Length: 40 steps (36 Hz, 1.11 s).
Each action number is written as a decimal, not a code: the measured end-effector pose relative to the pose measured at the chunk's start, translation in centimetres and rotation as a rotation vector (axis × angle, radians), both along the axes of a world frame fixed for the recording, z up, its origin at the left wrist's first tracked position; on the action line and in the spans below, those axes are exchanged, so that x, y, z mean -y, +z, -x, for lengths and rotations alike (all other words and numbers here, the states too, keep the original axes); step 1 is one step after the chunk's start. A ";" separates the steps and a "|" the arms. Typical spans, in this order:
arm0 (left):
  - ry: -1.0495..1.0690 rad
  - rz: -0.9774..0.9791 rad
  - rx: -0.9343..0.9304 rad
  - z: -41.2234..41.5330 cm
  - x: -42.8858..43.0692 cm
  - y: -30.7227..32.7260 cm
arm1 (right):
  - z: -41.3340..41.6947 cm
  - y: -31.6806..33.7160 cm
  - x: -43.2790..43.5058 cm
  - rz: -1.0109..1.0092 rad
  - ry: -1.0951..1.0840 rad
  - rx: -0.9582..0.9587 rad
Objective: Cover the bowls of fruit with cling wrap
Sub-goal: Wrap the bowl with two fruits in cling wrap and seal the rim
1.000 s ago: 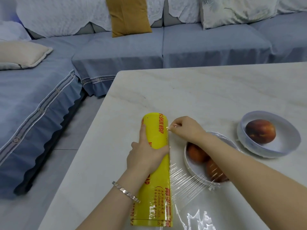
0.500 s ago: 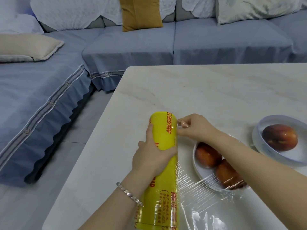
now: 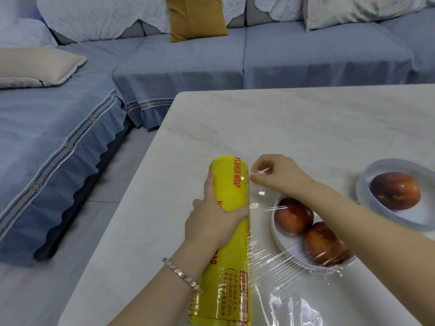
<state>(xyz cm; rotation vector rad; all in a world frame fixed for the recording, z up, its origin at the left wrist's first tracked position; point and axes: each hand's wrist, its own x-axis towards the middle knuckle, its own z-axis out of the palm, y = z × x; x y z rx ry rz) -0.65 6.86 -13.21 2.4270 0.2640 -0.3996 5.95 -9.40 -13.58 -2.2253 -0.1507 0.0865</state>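
Note:
A long yellow cling wrap roll (image 3: 231,184) lies lengthwise on the marble table (image 3: 306,128). My left hand (image 3: 211,220) grips the roll around its middle. My right hand (image 3: 275,175) pinches the far edge of the clear film (image 3: 270,262) just right of the roll's far end. The film stretches from the roll over the near white bowl (image 3: 281,241), which holds two red fruits (image 3: 294,216). A second white bowl (image 3: 367,191) with one red fruit (image 3: 395,194) stands to the right, film drawn over its top.
The table's left edge runs close beside the roll, with grey floor (image 3: 106,196) below. A blue sofa (image 3: 188,64) with a mustard cushion (image 3: 195,17) wraps around the far and left sides. Loose crumpled film (image 3: 294,309) lies at the table's near edge.
The view has shifted, so everything sits slightly further right. My right hand has drawn a little away from the roll with the film edge. My left hand keeps its grip on the roll.

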 end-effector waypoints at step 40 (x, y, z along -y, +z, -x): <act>0.016 0.015 0.004 0.3 0.3 0.3 | -0.7 1.1 1.0 -0.134 -0.288 -0.380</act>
